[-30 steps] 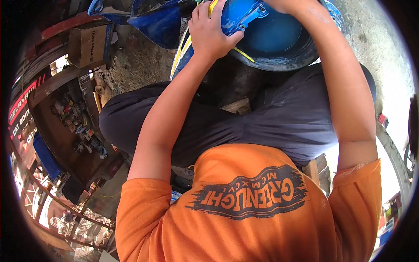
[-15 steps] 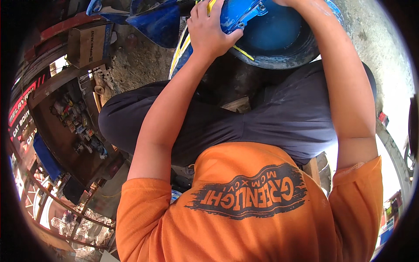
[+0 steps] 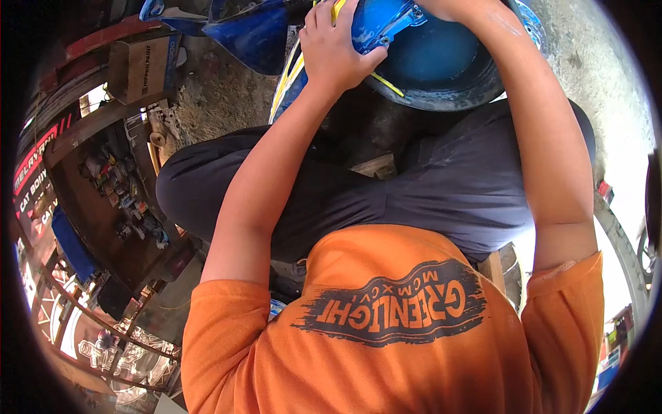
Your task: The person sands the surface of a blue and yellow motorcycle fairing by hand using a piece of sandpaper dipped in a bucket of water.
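My left hand (image 3: 331, 48) grips a glossy blue panel (image 3: 372, 21) with yellow stripes, fingers curved over it and thumb along its near side. The panel is held over a dark round basin (image 3: 455, 93) that holds bluish liquid. At the top edge, my right hand (image 3: 452, 10) reaches to the panel's far part above the basin; its fingertips are cropped or hidden, so I cannot make out their grip. A narrow yellow strip (image 3: 389, 86) shows across the basin's near left part.
Another blue panel (image 3: 241, 38) lies at the upper left on rough concrete (image 3: 207, 96). A cardboard box (image 3: 138, 69) stands left of it. Farther left is a wooden shelf with small items (image 3: 114, 179). My crossed legs sit just this side of the basin.
Both hands stay on the blue panel with only slight shifts. The right hand rose a little at half a second ago and has come back slightly lower now.
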